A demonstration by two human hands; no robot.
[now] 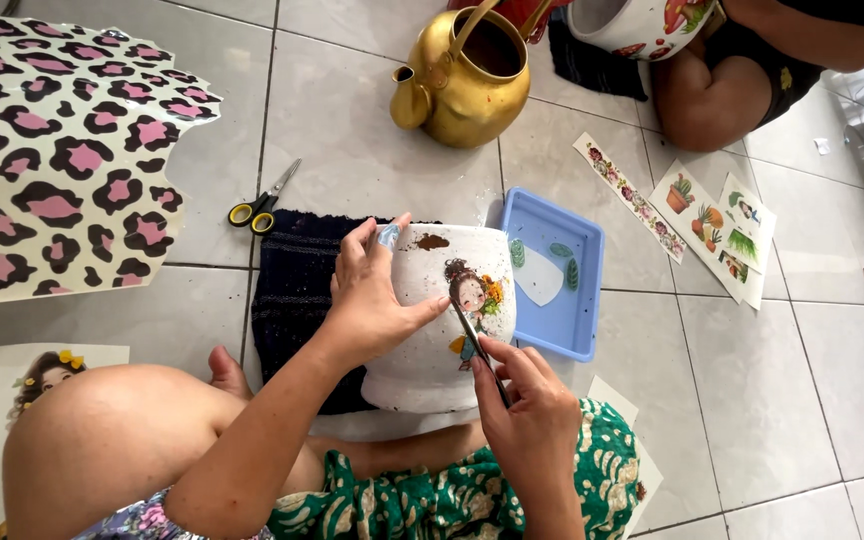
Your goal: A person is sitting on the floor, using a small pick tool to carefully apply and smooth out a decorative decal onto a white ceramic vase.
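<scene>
The person sits on the tiled floor [352, 130] with a white ceramic pot [432, 350] lying on its side over a dark woven cloth [297, 290], near the middle of the scene. The left hand [372, 300] is spread over the pot's left side, fingers curled onto its wall and thumb stretched toward the picture of a girl [472, 300] stuck on the pot. The right hand [532, 420] pinches a thin dark tool [474, 345], whose tip rests on the lower part of that picture.

To do this well, the left hand should likely keep the round pot from rolling on the cloth, while the tool works in short, light strokes from the picture's centre out to its edges, so the thin paper lies flat without tearing.

Farther right a blue plastic tray [577, 300] holds pale leaf-shaped cut-outs. Beyond it lie sheets of plant and flower stickers [717, 225]. A brass kettle [462, 90] stands far centre, yellow-handled scissors [262, 205] lie to the left, and a leopard-print sheet [52, 150] fills the far left.

The tool's far end is hidden in the right hand, so its kind is hard to tell. A brown patch [432, 241] on the pot is unclear. Another person at the far right is cut off, showing only a knee [702, 100] and a second painted pot [632, 25].
</scene>
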